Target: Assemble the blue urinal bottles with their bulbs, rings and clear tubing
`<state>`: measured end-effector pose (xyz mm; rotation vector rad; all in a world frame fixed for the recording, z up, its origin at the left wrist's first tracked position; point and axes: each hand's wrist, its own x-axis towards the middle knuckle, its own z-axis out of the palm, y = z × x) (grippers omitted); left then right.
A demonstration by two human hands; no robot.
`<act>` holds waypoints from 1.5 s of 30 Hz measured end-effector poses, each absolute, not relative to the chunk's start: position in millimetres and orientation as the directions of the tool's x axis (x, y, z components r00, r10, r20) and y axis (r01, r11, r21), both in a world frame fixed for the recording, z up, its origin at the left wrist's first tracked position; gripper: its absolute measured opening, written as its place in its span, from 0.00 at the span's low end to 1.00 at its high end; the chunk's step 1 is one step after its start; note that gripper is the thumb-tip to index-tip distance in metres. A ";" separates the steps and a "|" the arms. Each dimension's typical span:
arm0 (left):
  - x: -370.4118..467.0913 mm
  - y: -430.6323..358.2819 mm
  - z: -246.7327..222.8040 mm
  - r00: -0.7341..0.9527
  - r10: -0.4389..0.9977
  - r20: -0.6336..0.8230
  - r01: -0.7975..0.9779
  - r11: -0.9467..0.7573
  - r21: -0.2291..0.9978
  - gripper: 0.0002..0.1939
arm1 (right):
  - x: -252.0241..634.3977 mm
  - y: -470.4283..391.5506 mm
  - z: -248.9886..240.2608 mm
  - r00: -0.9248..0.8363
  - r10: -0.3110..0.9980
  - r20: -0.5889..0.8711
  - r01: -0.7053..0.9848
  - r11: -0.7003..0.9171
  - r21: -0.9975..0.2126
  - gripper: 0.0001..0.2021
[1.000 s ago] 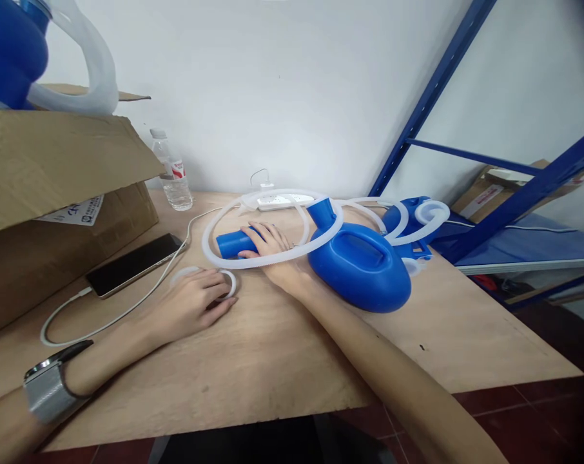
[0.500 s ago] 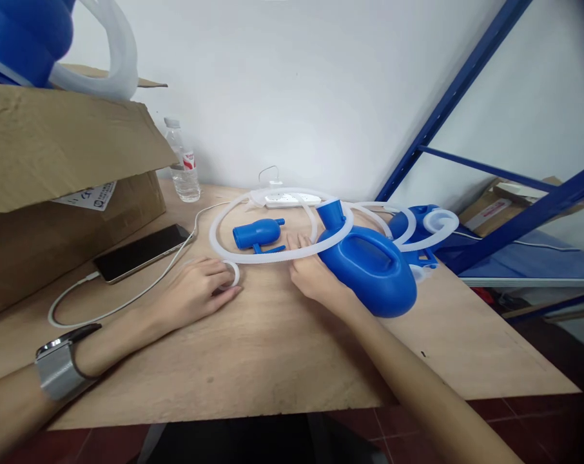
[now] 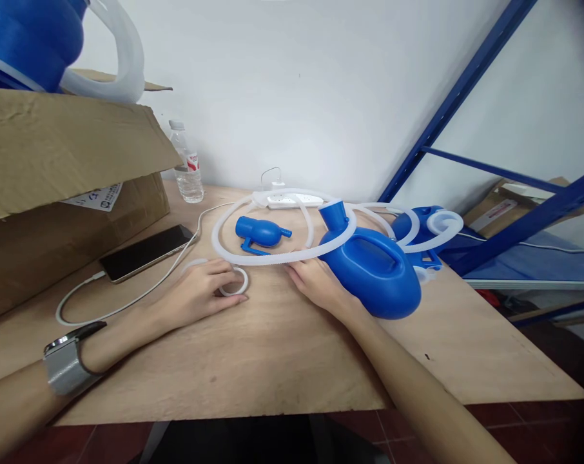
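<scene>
My left hand point(image 3: 207, 287) rests on the table, its thumb and fingers closed around the edge of a small white ring point(image 3: 246, 281). My right hand point(image 3: 316, 280) lies beside a blue plastic jug with a handle point(image 3: 369, 298), its fingers reaching under a long translucent hose point(image 3: 263, 260). The hose covers part of those fingers, so their grip is unclear. Within the hose's loop lies a blue bulb-shaped connector point(image 3: 265, 233) with a narrow spout and a side arm. The jug leans on its side, its neck turned up and left, and the hose crosses in front of the neck.
On the left are a phone point(image 3: 147, 252) with a white cable, a cardboard box point(image 3: 74, 145) and a water bottle point(image 3: 189, 171). A power strip point(image 3: 294, 202) sits by the wall. A second blue jug point(image 3: 412, 222) with coiled hose lies right, near a blue metal rack point(image 3: 447, 96).
The blue connector has turned on the table, its spout now pointing right and slightly down. My right fingers have drawn back from it. The white ring shows more clearly in my left hand.
</scene>
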<state>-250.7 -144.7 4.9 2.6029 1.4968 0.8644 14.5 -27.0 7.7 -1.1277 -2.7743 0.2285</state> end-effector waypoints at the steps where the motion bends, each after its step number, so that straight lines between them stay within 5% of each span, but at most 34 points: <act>1: -250.2 -144.7 5.5 0.395 0.788 0.473 0.788 -0.555 0.266 0.17 | 15.2 -27.6 7.5 -0.712 0.698 0.076 0.677 0.711 -0.190 0.23; 6: -251.3 -143.9 8.7 0.379 0.707 0.597 0.799 -0.576 0.175 0.15 | 19.1 -27.3 4.5 -0.733 0.668 0.130 0.639 0.741 -0.208 0.27; 11: -266.0 -142.3 12.5 0.239 0.770 0.591 0.918 -0.378 0.122 0.17 | 19.4 -27.4 5.2 -0.722 0.673 0.160 0.655 0.739 -0.158 0.29; 16: -282.3 -137.5 16.0 0.071 0.910 0.409 0.985 -0.129 0.115 0.24 | 19.8 -25.8 10.1 -0.691 0.716 0.104 0.702 0.698 -0.142 0.30; 24: -282.4 -136.8 20.1 0.070 0.988 0.141 0.993 -0.083 0.084 0.31 | 33.8 -34.0 22.5 -0.830 0.557 0.031 0.541 0.817 -0.200 0.27; 30: -281.4 -138.1 21.3 0.097 0.989 0.112 0.989 -0.109 0.100 0.28 | 58.9 -87.4 53.1 -0.892 0.444 -0.086 0.437 0.798 -0.415 0.27; 34: -279.4 -138.7 22.5 0.085 0.990 0.112 0.992 -0.095 0.088 0.29 | 91.3 -99.3 57.6 -0.876 0.478 0.068 0.447 0.857 -0.257 0.21; 37: -279.4 -137.6 21.8 0.074 0.991 0.112 0.994 -0.083 0.077 0.30 | 127.3 -91.0 68.3 -0.722 0.568 0.395 0.550 0.817 -0.172 0.15; 40: -280.9 -135.6 21.1 0.048 0.992 0.117 0.994 -0.058 0.088 0.30 | 174.4 -72.3 77.5 -0.238 0.720 0.652 0.793 0.531 -0.297 0.19; 42: -282.3 -133.9 20.6 0.032 0.993 0.116 0.994 -0.044 0.100 0.30 | 208.0 -54.6 71.0 0.045 0.852 0.522 0.848 0.243 -0.470 0.26; 45: -285.2 -130.2 18.3 0.051 0.990 0.130 0.992 -0.065 0.104 0.32 | 249.4 -25.9 39.5 -0.079 0.864 0.498 0.891 0.285 -0.354 0.32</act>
